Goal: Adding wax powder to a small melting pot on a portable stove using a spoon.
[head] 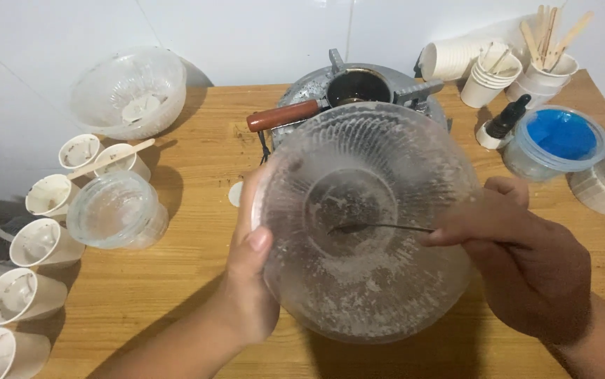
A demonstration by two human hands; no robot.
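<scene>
Left hand (246, 281): closed on the rim of the clear ribbed bowl (366, 217), thumb inside; bowl tilted up above the wooden table (176, 281), smeared with pale residue
Right hand (520, 260): fingers pinched shut on a thin metal spoon (380, 227); its tip lies at the bowl's centre
Behind, partly hidden by the bowl: small pot (357, 85) with a red-brown handle
Left edge: row of used paper cups (43, 242); lidded plastic tub (116, 210); second clear bowl (130, 91)
Right: blue-filled container (559, 140); dropper bottle (502, 123); cups holding wooden sticks (552, 35)
</scene>
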